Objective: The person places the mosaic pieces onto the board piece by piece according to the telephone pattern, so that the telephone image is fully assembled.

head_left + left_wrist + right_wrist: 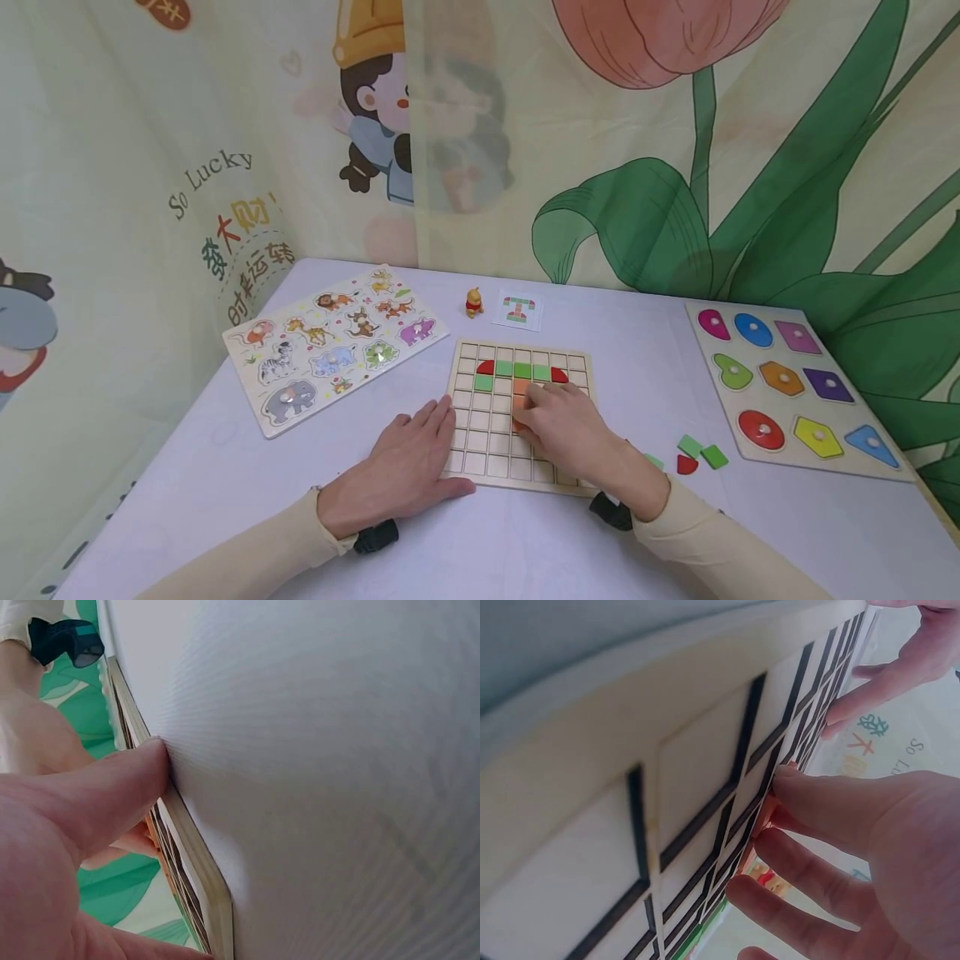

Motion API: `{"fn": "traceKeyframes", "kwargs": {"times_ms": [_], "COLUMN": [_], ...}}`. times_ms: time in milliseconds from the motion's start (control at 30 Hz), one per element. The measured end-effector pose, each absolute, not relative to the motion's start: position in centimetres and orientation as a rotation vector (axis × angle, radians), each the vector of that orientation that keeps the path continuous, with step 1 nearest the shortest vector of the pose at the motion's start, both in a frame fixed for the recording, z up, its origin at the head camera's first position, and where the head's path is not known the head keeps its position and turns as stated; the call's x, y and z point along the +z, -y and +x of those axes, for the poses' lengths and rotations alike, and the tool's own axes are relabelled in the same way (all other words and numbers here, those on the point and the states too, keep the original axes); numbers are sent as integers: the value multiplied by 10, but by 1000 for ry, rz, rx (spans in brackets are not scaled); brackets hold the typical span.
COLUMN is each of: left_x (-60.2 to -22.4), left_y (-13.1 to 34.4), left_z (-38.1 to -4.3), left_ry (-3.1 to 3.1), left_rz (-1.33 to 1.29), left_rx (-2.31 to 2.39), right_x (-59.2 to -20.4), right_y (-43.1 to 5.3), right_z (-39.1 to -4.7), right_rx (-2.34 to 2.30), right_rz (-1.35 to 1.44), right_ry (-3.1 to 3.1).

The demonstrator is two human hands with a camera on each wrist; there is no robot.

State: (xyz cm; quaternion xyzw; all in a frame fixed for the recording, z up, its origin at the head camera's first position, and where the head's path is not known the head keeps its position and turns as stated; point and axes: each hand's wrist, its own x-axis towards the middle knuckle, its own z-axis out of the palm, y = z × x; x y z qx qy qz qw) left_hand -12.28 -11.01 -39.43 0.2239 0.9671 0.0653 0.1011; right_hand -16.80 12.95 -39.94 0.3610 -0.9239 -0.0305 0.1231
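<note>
A wooden grid board point(480, 442) lies at the middle of the table. Along its upper rows sit green tiles point(522, 370), two red quarter-round tiles point(486, 367) and orange tiles point(521, 387) in one column. My right hand point(566, 425) is over the board's right half, pinching an orange tile point(765, 814) between thumb and fingers, low in that column. Part of the tile is hidden by the fingers. With fingers extended, my left hand point(408, 458) rests at the board's left edge, its thumb point(154, 761) against the front edge.
Right of the board lie loose green tiles point(714, 456) and a red piece point(687, 465). Behind it stand a small bear figure point(474, 302) and a pattern card point(519, 310). An animal puzzle point(345, 333) lies at left, a shape puzzle point(795, 392) at right.
</note>
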Motion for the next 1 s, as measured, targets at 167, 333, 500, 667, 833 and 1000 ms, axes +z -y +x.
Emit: {"fn": "traceKeyframes", "kwargs": {"times_ms": [167, 333, 500, 667, 833, 1000], "left_x": [-394, -394, -395, -394, -394, -395], "left_y": [110, 110, 110, 111, 110, 110], "left_z": [-123, -123, -123, -122, -122, -123], "left_ry": [-2856, -2855, -2859, -2867, -2869, -2858], "left_rz": [659, 661, 666, 681, 686, 664], "left_rx": [199, 199, 201, 203, 200, 192], "right_x": [-400, -400, -399, -393, -390, -390], "right_y": [-131, -131, -133, -143, -166, -199], "right_z": [-167, -166, -165, -162, -159, -153], "right_rx": [-86, -81, -51, 20, 63, 95], "right_rz": [1060, 1045, 1020, 933, 822, 701], "right_ry": [2673, 2689, 2727, 2783, 2818, 2828]}}
